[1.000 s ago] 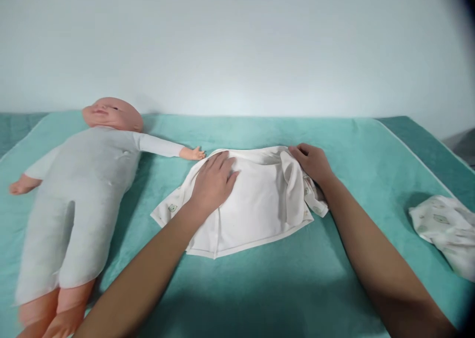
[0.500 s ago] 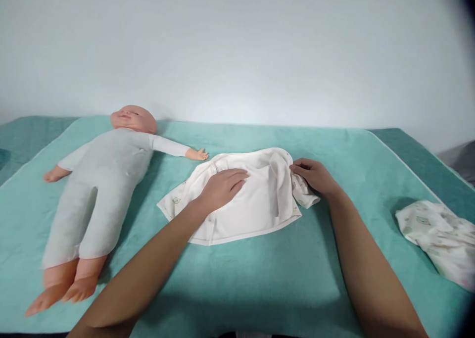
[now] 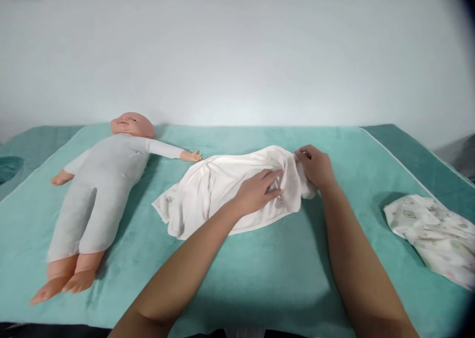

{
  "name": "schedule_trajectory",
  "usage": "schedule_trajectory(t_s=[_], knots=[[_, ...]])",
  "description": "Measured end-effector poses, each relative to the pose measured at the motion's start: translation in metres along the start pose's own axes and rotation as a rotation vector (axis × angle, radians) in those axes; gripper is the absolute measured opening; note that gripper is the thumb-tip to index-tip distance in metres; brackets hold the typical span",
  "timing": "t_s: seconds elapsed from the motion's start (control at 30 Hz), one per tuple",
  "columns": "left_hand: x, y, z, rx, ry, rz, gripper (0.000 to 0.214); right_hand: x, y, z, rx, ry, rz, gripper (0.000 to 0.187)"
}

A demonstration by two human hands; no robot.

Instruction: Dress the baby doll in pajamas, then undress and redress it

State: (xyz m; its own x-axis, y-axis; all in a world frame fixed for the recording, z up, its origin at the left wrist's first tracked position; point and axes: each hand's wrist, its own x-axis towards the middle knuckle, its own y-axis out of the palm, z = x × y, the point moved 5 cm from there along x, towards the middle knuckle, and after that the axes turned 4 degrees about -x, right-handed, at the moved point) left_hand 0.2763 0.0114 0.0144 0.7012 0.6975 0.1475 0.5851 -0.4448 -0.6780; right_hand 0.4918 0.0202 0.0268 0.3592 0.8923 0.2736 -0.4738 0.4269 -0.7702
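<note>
A white baby garment (image 3: 208, 192) lies crumpled in the middle of a teal towel (image 3: 260, 268). My left hand (image 3: 258, 192) rests on its right part, fingers stretched flat and pointing right. My right hand (image 3: 314, 167) is closed on the garment's right edge, bunching the cloth. A baby doll (image 3: 100, 179) in a grey bodysuit lies on its back to the left, one arm reaching toward the garment.
A second patterned white cloth (image 3: 430, 234) lies crumpled at the right edge of the towel. A white wall (image 3: 237, 56) runs behind the surface. Darker teal bedding (image 3: 404, 140) shows at the far right and far left.
My left hand has slid right across the garment toward my right hand. The garment's left part has lifted and bunched. The view has tilted up slightly.
</note>
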Motion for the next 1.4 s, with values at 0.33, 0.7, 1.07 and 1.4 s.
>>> schedule_trajectory(t_s=[0.33,0.7,1.07,1.4], knots=[[-0.005,0.001,0.007,0.259,0.155,0.087,0.053,0.003,-0.017,0.032,-0.389,-0.108,-0.231,0.038],[-0.004,-0.008,0.019,0.261,0.148,0.105,0.043,-0.022,0.008,0.043,0.019,-0.013,0.456,0.040],[-0.008,-0.007,0.016,0.302,0.192,0.114,0.049,-0.011,0.003,0.003,0.027,0.180,0.367,0.050],[-0.014,0.013,-0.001,0.435,0.221,0.172,0.047,-0.005,0.002,-0.017,-0.495,0.041,0.194,0.032]])
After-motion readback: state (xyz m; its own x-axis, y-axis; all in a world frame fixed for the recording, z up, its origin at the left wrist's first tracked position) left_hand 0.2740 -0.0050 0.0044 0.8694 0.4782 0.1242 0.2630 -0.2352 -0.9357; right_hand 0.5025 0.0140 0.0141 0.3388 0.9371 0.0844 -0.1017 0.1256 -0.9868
